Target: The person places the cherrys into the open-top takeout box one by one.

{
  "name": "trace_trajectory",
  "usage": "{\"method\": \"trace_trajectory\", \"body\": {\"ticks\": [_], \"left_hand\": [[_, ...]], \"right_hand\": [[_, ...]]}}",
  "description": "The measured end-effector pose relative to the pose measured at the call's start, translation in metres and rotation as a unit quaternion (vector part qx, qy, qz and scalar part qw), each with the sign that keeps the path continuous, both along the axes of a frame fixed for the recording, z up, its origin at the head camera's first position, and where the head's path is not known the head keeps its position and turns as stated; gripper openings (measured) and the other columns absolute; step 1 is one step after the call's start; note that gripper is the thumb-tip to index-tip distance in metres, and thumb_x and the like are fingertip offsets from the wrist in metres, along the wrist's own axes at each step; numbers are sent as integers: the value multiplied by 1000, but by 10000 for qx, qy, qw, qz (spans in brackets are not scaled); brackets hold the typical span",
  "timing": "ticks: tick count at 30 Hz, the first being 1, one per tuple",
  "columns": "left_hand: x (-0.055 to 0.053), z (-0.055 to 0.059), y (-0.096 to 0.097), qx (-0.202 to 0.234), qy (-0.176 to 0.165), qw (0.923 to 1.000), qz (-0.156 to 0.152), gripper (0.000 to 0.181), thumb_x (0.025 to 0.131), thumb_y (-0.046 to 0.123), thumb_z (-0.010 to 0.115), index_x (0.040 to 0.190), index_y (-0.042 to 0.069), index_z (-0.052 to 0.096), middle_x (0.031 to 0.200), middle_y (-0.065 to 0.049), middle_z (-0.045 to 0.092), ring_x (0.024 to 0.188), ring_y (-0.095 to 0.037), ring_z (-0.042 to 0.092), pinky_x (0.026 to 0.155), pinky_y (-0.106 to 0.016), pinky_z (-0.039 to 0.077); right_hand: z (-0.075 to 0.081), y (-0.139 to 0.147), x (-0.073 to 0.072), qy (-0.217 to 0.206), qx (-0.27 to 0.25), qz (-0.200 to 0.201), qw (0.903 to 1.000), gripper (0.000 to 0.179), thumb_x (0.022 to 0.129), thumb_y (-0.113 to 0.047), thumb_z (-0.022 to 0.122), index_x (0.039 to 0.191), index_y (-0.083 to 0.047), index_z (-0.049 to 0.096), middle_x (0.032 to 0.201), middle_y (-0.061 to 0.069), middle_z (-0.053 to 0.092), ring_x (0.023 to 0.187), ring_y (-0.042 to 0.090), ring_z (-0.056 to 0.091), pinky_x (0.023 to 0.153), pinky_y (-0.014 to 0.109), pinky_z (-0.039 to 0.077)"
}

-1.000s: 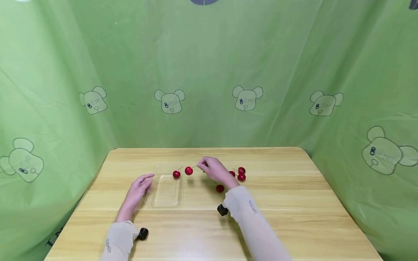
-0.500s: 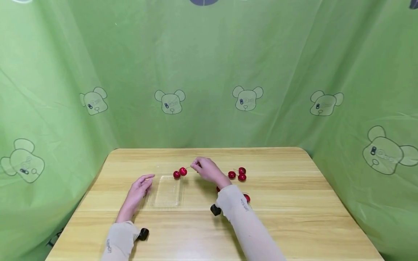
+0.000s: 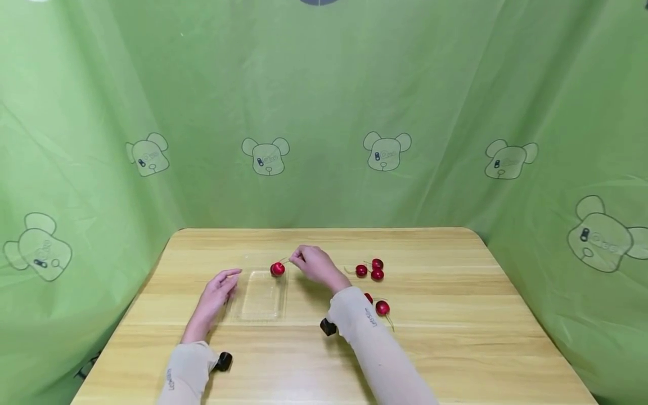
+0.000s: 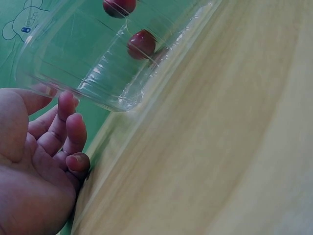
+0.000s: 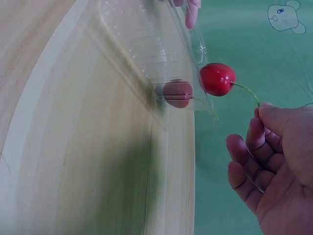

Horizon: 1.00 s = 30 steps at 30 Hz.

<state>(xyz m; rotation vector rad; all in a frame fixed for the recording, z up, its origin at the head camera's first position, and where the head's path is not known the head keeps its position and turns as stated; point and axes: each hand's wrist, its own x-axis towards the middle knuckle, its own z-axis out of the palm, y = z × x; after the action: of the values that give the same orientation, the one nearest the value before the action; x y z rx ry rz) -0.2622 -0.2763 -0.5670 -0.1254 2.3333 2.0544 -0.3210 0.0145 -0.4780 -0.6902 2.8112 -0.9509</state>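
My right hand (image 3: 315,264) pinches the stem of a red cherry (image 5: 218,79) between thumb and fingertip. The cherry hangs at the far right corner of a clear plastic tray (image 3: 260,298). A second cherry (image 5: 177,94) lies in that corner, seen through the plastic in the right wrist view. In the head view the held cherry (image 3: 278,268) mostly covers it. My left hand (image 4: 46,152) is at the tray's left rim, thumb and fingertip about the edge, other fingers curled loosely below. The left wrist view cuts off the upper cherry (image 4: 119,6).
Right of my right hand lie several loose cherries: a group of three with one cherry (image 3: 377,275) nearest, and another pair nearer me, including a cherry (image 3: 382,307) with a long stem. My right sleeve (image 3: 372,337) partly covers one. A green curtain (image 3: 324,112) surrounds the wooden table (image 3: 455,315).
My right hand has moved left with the pinched cherry, from right of the tray to its far right corner, over the other cherry. My left hand stays at the tray's rim.
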Motion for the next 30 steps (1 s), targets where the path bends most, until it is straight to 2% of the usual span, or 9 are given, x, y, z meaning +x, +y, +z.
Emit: {"method": "trace_trajectory", "body": {"ticks": [10, 17, 30], "left_hand": [[-3, 0, 0, 113, 117, 9999, 19, 43, 108, 29, 57, 143, 5, 57, 91, -2, 60, 78, -11, 55, 69, -21, 47], [0, 1, -1, 83, 11, 9999, 61, 44, 107, 30, 58, 143, 4, 56, 91, -1, 61, 78, -11, 56, 69, -22, 48], [-1, -1, -1, 137, 73, 9999, 47, 42, 108, 28, 57, 142, 5, 58, 90, -2, 59, 77, -11, 55, 68, -21, 47]], "right_hand": [[-4, -13, -2, 331, 337, 37, 9989, 20, 107, -24, 59, 104, -8, 69, 94, 2, 68, 82, 14, 58, 87, 34, 54], [-13, -21, 0, 352, 347, -27, 9988, 18, 105, -23, 61, 94, -10, 68, 83, -1, 63, 73, 12, 53, 76, 30, 49], [-20, -29, 0, 380, 374, -155, 9985, 25, 105, -19, 58, 80, -15, 59, 76, -2, 57, 68, 11, 49, 72, 28, 46]]}}
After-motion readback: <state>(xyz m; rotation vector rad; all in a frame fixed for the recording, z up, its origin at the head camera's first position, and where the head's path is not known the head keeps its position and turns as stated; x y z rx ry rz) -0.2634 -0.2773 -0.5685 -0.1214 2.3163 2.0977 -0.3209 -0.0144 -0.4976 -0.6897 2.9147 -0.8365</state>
